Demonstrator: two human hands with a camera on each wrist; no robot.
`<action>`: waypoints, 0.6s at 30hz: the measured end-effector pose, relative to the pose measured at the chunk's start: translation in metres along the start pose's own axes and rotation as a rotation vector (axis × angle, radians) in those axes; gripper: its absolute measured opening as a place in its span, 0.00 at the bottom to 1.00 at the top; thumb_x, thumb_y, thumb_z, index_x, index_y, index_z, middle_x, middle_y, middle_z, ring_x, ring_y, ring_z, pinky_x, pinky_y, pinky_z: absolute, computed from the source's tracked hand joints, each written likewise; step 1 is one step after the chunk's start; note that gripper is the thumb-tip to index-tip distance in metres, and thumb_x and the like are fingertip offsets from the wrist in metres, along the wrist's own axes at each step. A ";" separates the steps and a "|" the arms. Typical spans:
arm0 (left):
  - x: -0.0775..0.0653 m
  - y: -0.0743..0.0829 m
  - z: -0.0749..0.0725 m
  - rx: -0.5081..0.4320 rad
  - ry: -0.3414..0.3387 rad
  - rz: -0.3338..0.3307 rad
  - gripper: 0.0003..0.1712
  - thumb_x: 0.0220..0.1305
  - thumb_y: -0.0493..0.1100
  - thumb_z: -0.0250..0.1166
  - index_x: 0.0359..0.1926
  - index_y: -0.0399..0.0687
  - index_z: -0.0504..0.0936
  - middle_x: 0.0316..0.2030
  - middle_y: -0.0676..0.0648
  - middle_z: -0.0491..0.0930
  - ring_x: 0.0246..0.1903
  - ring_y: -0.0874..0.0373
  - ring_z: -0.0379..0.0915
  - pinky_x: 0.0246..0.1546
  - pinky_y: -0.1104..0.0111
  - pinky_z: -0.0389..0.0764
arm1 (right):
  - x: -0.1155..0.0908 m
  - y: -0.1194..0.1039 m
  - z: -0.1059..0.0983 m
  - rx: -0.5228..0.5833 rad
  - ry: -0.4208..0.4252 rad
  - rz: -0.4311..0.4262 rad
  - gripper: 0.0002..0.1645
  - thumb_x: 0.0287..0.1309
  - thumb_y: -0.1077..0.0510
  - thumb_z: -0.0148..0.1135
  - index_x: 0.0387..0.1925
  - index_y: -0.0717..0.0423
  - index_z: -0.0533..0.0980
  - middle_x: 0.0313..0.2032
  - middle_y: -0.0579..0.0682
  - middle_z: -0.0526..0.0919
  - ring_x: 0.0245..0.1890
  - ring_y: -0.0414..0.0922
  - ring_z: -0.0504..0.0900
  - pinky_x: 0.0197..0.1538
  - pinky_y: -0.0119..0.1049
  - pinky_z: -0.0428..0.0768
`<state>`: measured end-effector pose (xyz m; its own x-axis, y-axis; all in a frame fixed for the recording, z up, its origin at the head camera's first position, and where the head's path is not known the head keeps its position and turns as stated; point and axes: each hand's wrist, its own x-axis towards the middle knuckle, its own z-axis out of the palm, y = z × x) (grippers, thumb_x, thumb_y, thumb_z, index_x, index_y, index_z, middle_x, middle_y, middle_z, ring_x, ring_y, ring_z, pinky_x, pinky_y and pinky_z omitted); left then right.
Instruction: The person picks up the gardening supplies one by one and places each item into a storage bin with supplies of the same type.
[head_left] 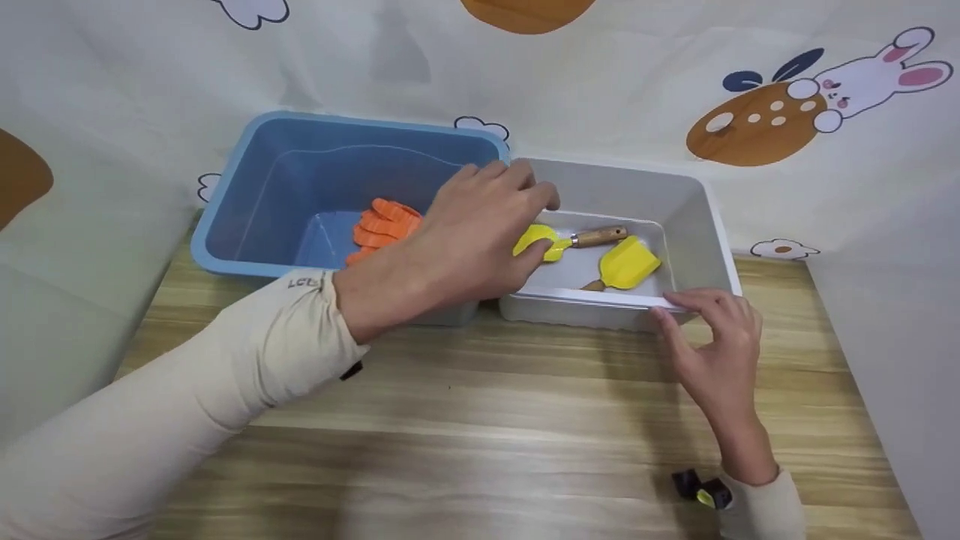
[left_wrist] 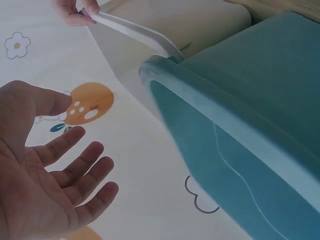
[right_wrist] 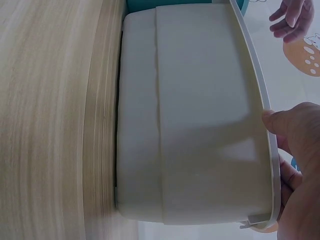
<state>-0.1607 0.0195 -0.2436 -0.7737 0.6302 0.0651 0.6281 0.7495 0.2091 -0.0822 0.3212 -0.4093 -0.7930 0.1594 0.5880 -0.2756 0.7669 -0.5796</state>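
Observation:
My left hand (head_left: 480, 232) hovers over where the blue bin (head_left: 382, 124) and white bin (head_left: 581, 298) meet, its fingers loosely bent. Nothing lies between fingers and thumb of that hand in the left wrist view. With thumb and fingers, my right hand (head_left: 724, 352) pinches the white bin's front rim near its right corner. A yellow shovel (head_left: 630, 262) with a wooden handle lies inside the white bin. Beside it is a second yellow garden tool (head_left: 553, 247) with a wooden handle, partly hidden by my left hand. Orange gloves (head_left: 386, 225) rest in the blue bin, partly covered by my left arm.
Both bins stand side by side at the back of a wood-grain table (head_left: 480, 427). Behind them hangs a pale cloth (head_left: 630, 82) printed with rabbits, flowers and brown shapes. Pale side walls flank the table.

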 end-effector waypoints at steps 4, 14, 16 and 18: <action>-0.013 -0.001 -0.004 0.041 0.055 0.025 0.25 0.73 0.53 0.64 0.66 0.51 0.81 0.58 0.45 0.82 0.58 0.46 0.78 0.60 0.53 0.80 | 0.000 0.002 0.000 0.003 0.012 -0.006 0.13 0.50 0.66 0.82 0.40 0.60 0.89 0.40 0.59 0.89 0.48 0.28 0.71 0.60 0.35 0.58; -0.046 -0.020 0.005 -0.036 0.193 0.011 0.21 0.72 0.49 0.66 0.62 0.49 0.84 0.53 0.45 0.84 0.53 0.46 0.79 0.55 0.53 0.80 | -0.001 0.003 0.002 0.012 0.019 -0.012 0.13 0.49 0.68 0.82 0.39 0.61 0.89 0.39 0.59 0.89 0.47 0.26 0.70 0.59 0.35 0.58; -0.053 -0.026 0.008 -0.063 0.221 -0.011 0.21 0.72 0.50 0.66 0.61 0.49 0.85 0.53 0.45 0.84 0.53 0.46 0.79 0.57 0.52 0.80 | -0.001 0.002 0.002 0.015 0.016 -0.012 0.13 0.49 0.67 0.82 0.39 0.60 0.89 0.39 0.59 0.89 0.48 0.26 0.70 0.59 0.35 0.58; -0.063 -0.030 0.010 -0.092 0.252 -0.038 0.21 0.71 0.50 0.68 0.61 0.49 0.85 0.53 0.46 0.85 0.54 0.47 0.80 0.59 0.52 0.80 | 0.000 0.001 0.001 0.015 0.008 -0.011 0.13 0.50 0.66 0.82 0.39 0.60 0.89 0.40 0.59 0.89 0.48 0.26 0.71 0.59 0.36 0.57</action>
<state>-0.1301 -0.0404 -0.2642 -0.7998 0.5234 0.2939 0.5973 0.7425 0.3032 -0.0835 0.3212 -0.4107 -0.7858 0.1559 0.5985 -0.2925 0.7590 -0.5817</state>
